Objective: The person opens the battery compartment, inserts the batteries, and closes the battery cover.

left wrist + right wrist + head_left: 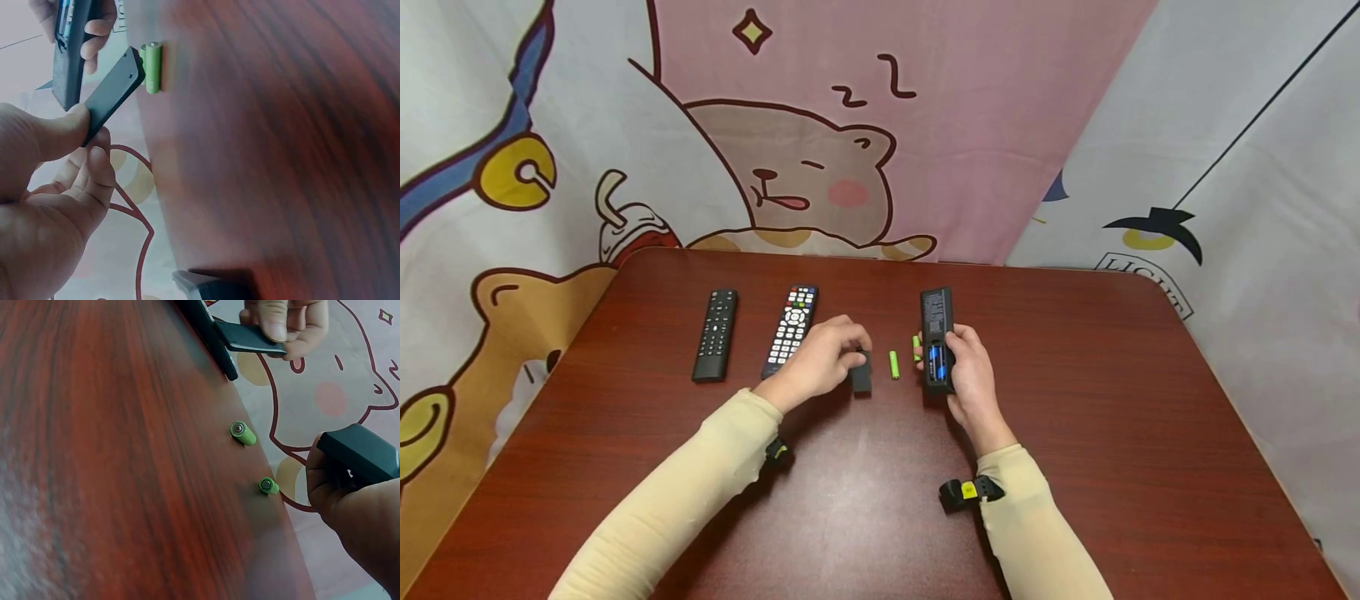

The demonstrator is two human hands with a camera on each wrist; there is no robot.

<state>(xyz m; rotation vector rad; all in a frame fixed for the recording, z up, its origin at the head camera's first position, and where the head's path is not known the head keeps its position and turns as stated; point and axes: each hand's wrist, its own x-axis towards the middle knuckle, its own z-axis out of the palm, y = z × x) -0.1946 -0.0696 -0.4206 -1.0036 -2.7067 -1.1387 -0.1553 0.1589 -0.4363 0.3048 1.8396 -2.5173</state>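
Note:
My left hand (827, 357) pinches a flat black battery cover (115, 90) between thumb and fingers, held above the table. My right hand (976, 371) grips a black remote control (936, 317) with its back turned up. In its uncovered battery compartment lie blue batteries (937, 363), side by side. Between the two hands, a green battery (893, 364) lies on the table. A second green battery (916, 348) lies partly hidden behind the held remote. Both green batteries show apart from each other in the right wrist view.
A black remote (715, 336) lies at the left of the brown table (1112, 417). Beside it lies another remote with white buttons (792, 325), partly covered by my left hand. A printed cloth (962, 125) hangs behind the table's far edge.

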